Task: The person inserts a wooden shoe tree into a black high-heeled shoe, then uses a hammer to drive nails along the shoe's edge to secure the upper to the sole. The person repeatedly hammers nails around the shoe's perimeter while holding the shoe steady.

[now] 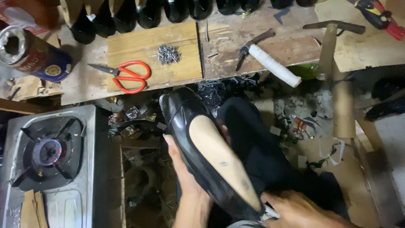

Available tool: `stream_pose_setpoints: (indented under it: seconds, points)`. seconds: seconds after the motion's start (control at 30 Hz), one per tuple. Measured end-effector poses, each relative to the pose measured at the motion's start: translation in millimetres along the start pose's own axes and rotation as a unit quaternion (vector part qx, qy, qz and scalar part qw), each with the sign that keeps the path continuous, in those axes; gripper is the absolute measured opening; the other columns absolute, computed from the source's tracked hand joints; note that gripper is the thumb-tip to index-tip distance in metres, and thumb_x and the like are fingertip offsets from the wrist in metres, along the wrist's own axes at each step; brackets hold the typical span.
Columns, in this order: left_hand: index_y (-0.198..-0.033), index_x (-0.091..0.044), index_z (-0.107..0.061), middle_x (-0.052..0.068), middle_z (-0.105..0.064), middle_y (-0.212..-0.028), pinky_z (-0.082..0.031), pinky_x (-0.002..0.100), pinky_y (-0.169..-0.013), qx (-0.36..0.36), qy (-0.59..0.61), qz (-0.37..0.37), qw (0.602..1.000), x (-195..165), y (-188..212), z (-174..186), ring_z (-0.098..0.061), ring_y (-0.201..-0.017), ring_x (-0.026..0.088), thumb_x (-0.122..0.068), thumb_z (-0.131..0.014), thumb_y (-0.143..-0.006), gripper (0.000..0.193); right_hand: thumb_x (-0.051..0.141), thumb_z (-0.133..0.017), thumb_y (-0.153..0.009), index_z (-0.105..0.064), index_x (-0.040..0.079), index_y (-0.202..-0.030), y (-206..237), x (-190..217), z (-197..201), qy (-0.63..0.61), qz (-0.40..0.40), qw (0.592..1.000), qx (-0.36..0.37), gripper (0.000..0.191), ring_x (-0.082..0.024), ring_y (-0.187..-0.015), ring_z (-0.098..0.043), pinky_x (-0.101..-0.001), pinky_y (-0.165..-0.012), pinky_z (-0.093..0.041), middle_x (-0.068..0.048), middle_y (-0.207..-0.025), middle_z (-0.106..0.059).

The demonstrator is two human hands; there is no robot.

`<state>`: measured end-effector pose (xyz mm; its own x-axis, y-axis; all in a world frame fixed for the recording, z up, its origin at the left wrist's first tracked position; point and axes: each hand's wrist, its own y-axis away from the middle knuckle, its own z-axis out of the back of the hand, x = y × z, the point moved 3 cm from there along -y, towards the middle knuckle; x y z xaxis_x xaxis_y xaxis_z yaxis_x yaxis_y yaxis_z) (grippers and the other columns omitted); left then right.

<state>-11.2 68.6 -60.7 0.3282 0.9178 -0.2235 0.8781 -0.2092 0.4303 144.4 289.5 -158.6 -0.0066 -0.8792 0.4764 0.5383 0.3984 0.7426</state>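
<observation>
So, looking down from the head cam, I've got a black shoe upper stretched over a tan last, sole side up, held out over my dark-trousered knee just below the edge of the desk. My left hand is curled under the side of it, fingers wrapped along the black leather about mid-length. My right hand is closed on the heel end at the bottom of the shot, though I can't tell exactly how the fingers sit there. My read: the thing is stiff and fairly solid because of the last inside, so it won't flop, but that glossy leather looks slippery and easy to scuff. Best grip is what's happening now, one hand cradling the waist, the other locking the heel. I'd keep off the pale bottom face. On the desk there's red-handled scissors and a pile of small nails on a wooden board, pincers beside a white roll, and a hammer. A gas burner sits off to my left
</observation>
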Motion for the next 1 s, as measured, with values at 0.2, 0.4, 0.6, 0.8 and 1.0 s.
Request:
stream_pose_setpoints:
  seconds: [0.2, 0.4, 0.6, 0.8, 1.0]
  points:
    - [-0.106, 0.003, -0.060, 0.029, -0.064, -0.134, -0.055, 0.045, -0.099, 0.177, -0.544, -0.321, 0.755, -45, -22, -3, -0.067, -0.115, 0.034, -0.041, -0.088, -0.084, 0.057, 0.022, -0.074, -0.083, -0.079, 0.014, -0.124, 25, -11, 16, -0.199, 0.034, 0.977, -0.068, 0.042, -0.021, -0.068, -0.070, -0.0364, -0.061, -0.055, -0.011, -0.083, -0.073]
    - [-0.100, 0.001, -0.065, 0.033, -0.062, -0.128, -0.052, 0.050, -0.093, 0.255, -0.826, -0.358, 0.353, -9, -46, -6, -0.063, -0.112, 0.046, -0.045, -0.087, -0.074, 0.057, 0.022, -0.078, -0.092, -0.068, 0.002, -0.107, 28, -24, 33, -0.309, -0.023, 0.919, -0.245, 0.028, -0.019, -0.072, -0.068, -0.0286, -0.065, -0.055, -0.014, -0.088, -0.069]
    - [-0.098, 0.000, -0.065, 0.031, -0.061, -0.132, -0.050, 0.053, -0.096, 0.262, -0.856, -0.325, 0.305, 16, -52, 13, -0.061, -0.116, 0.046, -0.041, -0.085, -0.074, 0.052, 0.016, -0.054, -0.108, -0.063, 0.004, -0.127, 42, -3, 86, -0.270, 0.323, 0.740, -0.525, 0.024, -0.020, -0.094, -0.072, -0.0356, -0.078, -0.063, -0.015, -0.108, -0.069]
    - [-0.101, 0.001, -0.065, 0.030, -0.061, -0.131, -0.049, 0.053, -0.097, 0.261, -0.844, -0.367, 0.291, 14, -46, 13, -0.060, -0.119, 0.046, -0.040, -0.084, -0.074, 0.052, 0.020, -0.059, -0.117, -0.063, -0.001, -0.137, 66, 16, 111, -0.550, 0.388, 0.595, -0.439, 0.029, -0.024, -0.081, -0.069, -0.0397, -0.079, -0.057, -0.014, -0.092, -0.069]
    - [-0.100, 0.001, -0.065, 0.030, -0.060, -0.132, -0.049, 0.052, -0.097, 0.260, -0.848, -0.359, 0.291, 15, -38, 14, -0.060, -0.120, 0.045, -0.040, -0.084, -0.075, 0.052, 0.036, -0.064, -0.093, -0.057, 0.002, -0.135, 86, 21, 105, -0.301, 0.123, 0.756, -0.568, 0.054, -0.027, -0.090, -0.069, -0.0420, -0.081, -0.054, -0.013, -0.101, -0.071]
